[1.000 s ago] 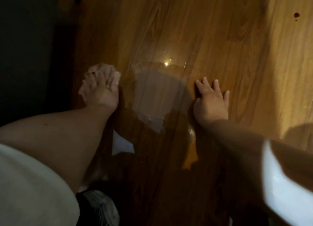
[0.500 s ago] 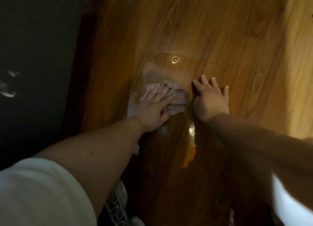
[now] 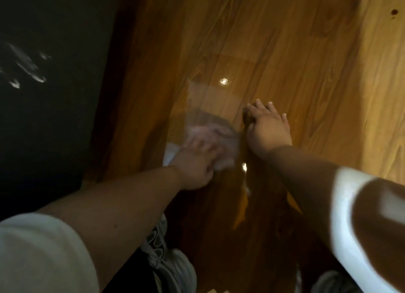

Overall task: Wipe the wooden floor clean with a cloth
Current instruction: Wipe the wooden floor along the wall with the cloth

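A pale pinkish cloth (image 3: 215,131) lies bunched on the wooden floor (image 3: 295,58) in the middle of the view. My left hand (image 3: 196,161) presses down on it with fingers spread over the fabric; hand and cloth are blurred by motion. Just to the right, my right hand (image 3: 268,128) rests flat on the boards, fingers straight and pointing away from me, holding nothing. A wet glossy patch (image 3: 223,82) with a bright glint spreads on the floor just beyond both hands.
A dark piece of furniture or wall (image 3: 50,95) fills the left side. A small dark red spot (image 3: 394,12) marks the floor at the top right. My shoes (image 3: 175,268) show at the bottom edge.
My left hand swept the cloth from the left towards the right hand, then slid slightly back towards me. The right hand stayed planted on the floor.
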{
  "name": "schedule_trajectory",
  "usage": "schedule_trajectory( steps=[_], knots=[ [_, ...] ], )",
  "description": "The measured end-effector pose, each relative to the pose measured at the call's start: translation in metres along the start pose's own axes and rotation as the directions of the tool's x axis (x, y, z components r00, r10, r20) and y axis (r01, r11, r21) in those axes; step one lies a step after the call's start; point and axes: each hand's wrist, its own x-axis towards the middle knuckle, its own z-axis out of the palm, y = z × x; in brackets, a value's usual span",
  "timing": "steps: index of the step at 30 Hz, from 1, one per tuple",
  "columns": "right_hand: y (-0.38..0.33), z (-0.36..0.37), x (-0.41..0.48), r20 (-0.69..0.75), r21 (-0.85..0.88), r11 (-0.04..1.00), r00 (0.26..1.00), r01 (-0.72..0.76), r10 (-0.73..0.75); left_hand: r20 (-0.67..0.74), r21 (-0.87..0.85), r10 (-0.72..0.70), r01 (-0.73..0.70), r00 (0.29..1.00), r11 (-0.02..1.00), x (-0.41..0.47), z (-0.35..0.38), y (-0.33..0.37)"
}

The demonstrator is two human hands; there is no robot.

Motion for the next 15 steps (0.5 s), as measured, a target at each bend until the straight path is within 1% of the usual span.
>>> schedule_trajectory(
  steps=[1,2,3,4,5,6,7,8,9,10,11,12,13,14,15],
  knots=[
    [0.001,-0.002,-0.003,0.01,-0.003,1.0,1.0,0.0,0.0,0.093,-0.005,0.214,-0.215,0.972,0.977,-0.004,0.001,0.006],
    [0.003,-0.004,-0.006,0.021,-0.008,1.0,1.0,-0.003,0.003,0.15,-0.016,0.299,-0.3,0.942,0.954,-0.007,0.001,0.004],
    [0.005,-0.006,-0.009,0.031,-0.016,1.0,0.999,-0.009,0.009,0.155,0.009,0.267,-0.272,0.951,0.962,-0.009,0.004,-0.005],
    [0.006,-0.008,-0.012,0.039,-0.02,1.0,0.999,-0.015,0.016,0.127,0.049,0.148,-0.155,0.981,0.987,-0.013,0.008,-0.017],
    [0.008,-0.009,-0.014,0.042,-0.018,1.0,0.999,-0.024,0.025,0.091,0.061,-0.039,0.033,0.995,0.998,-0.018,0.01,-0.032],
    [0.01,-0.01,-0.017,0.041,-0.015,0.999,0.999,-0.031,0.031,0.072,0.028,-0.265,0.263,0.962,0.964,-0.024,0.01,-0.047],
    [0.011,-0.009,-0.022,0.04,-0.015,0.999,0.999,-0.034,0.035,0.106,-0.034,-0.48,0.485,0.871,0.874,-0.028,0.006,-0.059],
    [0.012,-0.007,-0.026,0.036,-0.018,0.999,0.999,-0.036,0.036,0.158,-0.098,-0.638,0.654,0.754,0.75,-0.03,0.001,-0.069],
    [0.013,-0.005,-0.03,0.035,-0.018,0.999,0.999,-0.037,0.038,0.192,-0.142,-0.731,0.756,0.655,0.639,-0.027,-0.004,-0.075],
    [0.013,-0.004,-0.033,0.035,-0.01,0.999,0.998,-0.043,0.043,0.208,-0.181,-0.775,0.802,0.596,0.569,-0.023,-0.006,-0.078],
    [0.013,-0.002,-0.037,0.037,0.001,0.999,0.998,-0.05,0.05,0.206,-0.209,-0.777,0.803,0.595,0.559,-0.021,-0.009,-0.075],
    [0.012,0.0,-0.039,0.037,0.008,0.999,0.998,-0.052,0.052,0.187,-0.218,-0.74,0.761,0.647,0.61,-0.021,-0.009,-0.067],
    [0.011,0.002,-0.042,0.034,0.011,0.998,0.998,-0.054,0.054,0.154,-0.179,-0.645,0.663,0.748,0.727,-0.024,-0.005,-0.055],
    [0.01,0.003,-0.042,0.025,0.013,0.998,0.998,-0.054,0.054,0.123,-0.104,-0.478,0.49,0.87,0.865,-0.029,0.001,-0.038],
    [0.009,0.004,-0.042,0.014,0.017,0.998,0.999,-0.052,0.052,0.11,-0.026,-0.25,0.254,0.962,0.967,-0.034,0.007,-0.016]
  ],
)
